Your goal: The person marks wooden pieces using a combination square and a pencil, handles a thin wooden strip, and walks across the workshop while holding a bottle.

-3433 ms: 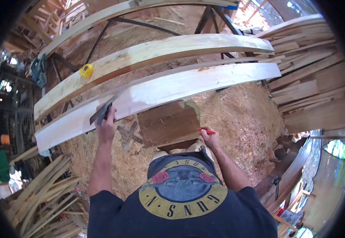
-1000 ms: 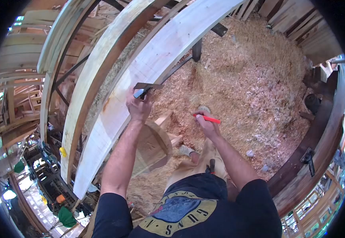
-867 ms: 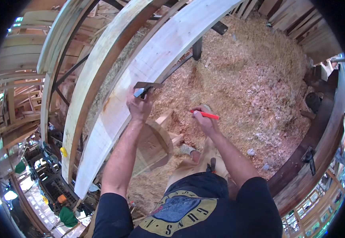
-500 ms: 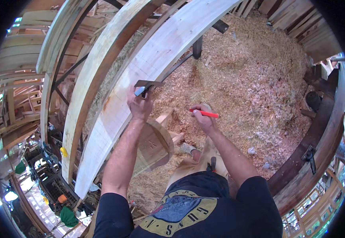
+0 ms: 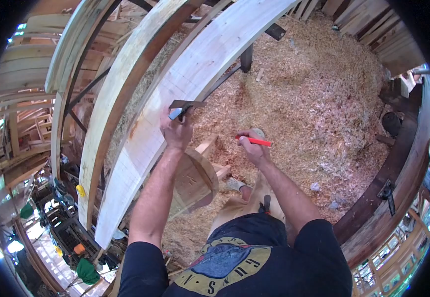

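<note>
My left hand [image 5: 177, 133] is closed around a small carpenter's square [image 5: 180, 104], held against the near edge of a long curved pale plank [image 5: 140, 138]. The square has a dark flat arm and a shiny bluish part; my fingers partly hide it. Faint pencil lines cross the plank's face. In my right hand [image 5: 252, 151] a red carpenter's pencil [image 5: 261, 142] is pinched, its point towards the left. That hand hovers over the shavings, apart from the plank.
Below my left forearm stands a round wooden stool or block [image 5: 192, 180]. Wood shavings [image 5: 314, 99] cover the floor. More curved timbers [image 5: 118, 94] run parallel at the left. A dark curved beam [image 5: 373, 205] with a clamp [image 5: 387, 193] lies at the right.
The view has shifted very slightly. Both hands keep their hold on the square and the pencil, with almost no movement.
</note>
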### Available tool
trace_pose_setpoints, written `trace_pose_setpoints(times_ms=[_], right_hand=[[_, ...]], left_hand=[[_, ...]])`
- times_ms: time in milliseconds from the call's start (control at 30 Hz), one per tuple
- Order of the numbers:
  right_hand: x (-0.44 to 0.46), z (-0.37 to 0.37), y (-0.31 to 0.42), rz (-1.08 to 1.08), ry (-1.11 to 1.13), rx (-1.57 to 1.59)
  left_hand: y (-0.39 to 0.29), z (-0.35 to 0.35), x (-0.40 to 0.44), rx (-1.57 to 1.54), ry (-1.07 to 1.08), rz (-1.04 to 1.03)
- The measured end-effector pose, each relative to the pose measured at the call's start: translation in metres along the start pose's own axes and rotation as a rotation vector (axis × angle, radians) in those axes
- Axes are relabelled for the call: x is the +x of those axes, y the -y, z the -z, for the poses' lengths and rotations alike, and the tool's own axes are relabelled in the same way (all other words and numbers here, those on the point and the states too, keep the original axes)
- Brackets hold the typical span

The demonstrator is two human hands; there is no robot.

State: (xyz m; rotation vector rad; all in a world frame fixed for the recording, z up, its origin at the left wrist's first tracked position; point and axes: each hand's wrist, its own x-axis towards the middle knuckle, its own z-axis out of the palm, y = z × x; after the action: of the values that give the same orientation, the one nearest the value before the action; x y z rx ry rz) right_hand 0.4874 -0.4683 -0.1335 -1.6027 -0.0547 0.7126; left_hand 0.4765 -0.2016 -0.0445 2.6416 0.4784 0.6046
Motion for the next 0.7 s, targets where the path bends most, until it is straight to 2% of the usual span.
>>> trace_pose_setpoints(times_ms=[133, 200, 300, 433, 567, 700], right_hand=[[-0.003, -0.004, -0.006, -0.02, -0.02, -0.002], [-0.005, -0.005, -0.011, -0.049, -0.018, 0.013], [-0.007, -0.005, -0.027, 0.034, 0.017, -0.051], [-0.023, 0.003, 0.029, -0.147, 0.085, -0.078], [-0.027, 0.002, 0.025, -0.045, 0.066, -0.198], [-0.03, 0.001, 0.021, -0.066, 0.076, -0.145]], left_hand=[[0.001, -0.001, 0.002, 0.034, -0.029, -0.038], [-0.003, -0.001, 0.003, -0.042, -0.007, 0.019], [-0.003, 0.0, 0.0, -0.056, 0.026, 0.081], [-0.002, -0.001, 0.001, -0.037, 0.006, 0.031], [-0.006, 0.001, 0.0, -0.046, 0.013, 0.036], [-0.007, 0.002, 0.001, -0.037, 0.0, 0.029]])
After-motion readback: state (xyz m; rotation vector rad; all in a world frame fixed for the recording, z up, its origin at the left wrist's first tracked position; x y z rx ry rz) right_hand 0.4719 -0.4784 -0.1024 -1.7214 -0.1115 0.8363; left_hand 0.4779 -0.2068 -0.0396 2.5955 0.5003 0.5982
